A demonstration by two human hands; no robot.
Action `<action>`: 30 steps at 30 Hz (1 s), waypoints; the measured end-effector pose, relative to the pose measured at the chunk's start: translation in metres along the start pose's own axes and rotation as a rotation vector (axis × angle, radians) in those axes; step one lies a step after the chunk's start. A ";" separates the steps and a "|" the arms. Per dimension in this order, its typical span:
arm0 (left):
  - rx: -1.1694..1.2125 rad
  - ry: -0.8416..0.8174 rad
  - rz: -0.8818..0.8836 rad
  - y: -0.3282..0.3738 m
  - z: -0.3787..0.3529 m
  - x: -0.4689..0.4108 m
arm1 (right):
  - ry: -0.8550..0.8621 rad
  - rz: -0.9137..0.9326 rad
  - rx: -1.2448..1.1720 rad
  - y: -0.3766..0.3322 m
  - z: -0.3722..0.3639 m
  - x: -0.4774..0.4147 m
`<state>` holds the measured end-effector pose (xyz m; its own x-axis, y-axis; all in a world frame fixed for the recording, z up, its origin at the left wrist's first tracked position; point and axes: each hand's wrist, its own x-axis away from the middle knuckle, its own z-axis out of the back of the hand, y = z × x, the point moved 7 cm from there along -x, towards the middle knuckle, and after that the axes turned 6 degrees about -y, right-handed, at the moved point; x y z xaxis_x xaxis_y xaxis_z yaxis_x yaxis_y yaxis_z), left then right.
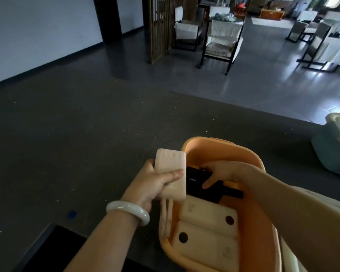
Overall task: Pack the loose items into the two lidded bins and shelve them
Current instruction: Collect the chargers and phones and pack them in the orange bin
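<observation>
An orange bin [251, 158] stands open on the dark tabletop in front of me. Inside it lie two cream power banks [208, 214] side by side and a black device [196, 183] at the far end. My right hand [222, 171] reaches into the bin, its fingers curled over the black device. Just left of the bin's rim, my left hand [155, 185] grips another cream power bank [171, 165], thumb across its face. A pale green bin [336, 146] sits at the right edge of the view.
The dark table [77, 144] stretches far to the left and ahead. A small blue mark [72, 214] lies near the front edge. Chairs [222, 40], a wooden slat screen [161, 26] and more tables stand on the floor beyond.
</observation>
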<state>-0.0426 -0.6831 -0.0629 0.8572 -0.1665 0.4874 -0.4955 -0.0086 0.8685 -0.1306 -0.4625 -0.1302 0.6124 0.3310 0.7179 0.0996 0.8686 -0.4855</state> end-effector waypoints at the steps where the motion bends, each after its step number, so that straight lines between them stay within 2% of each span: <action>1: -0.010 0.005 -0.004 0.001 -0.002 0.000 | -0.016 0.000 0.012 0.000 -0.001 -0.001; 9: -0.043 0.053 -0.011 0.000 -0.005 0.002 | 0.083 0.044 0.103 0.001 0.000 0.000; 12: -0.042 0.061 -0.008 0.000 -0.005 0.003 | 0.072 0.039 0.030 0.003 -0.001 0.000; 22: -0.045 0.083 -0.007 0.000 -0.007 0.004 | 0.066 0.029 0.112 0.002 0.000 -0.002; 30: -0.054 0.062 0.001 -0.001 -0.006 0.003 | 0.024 -0.035 0.070 0.010 0.002 0.004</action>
<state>-0.0390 -0.6779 -0.0618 0.8647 -0.1052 0.4912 -0.4893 0.0450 0.8710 -0.1294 -0.4518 -0.1312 0.6281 0.2923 0.7212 0.0664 0.9033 -0.4239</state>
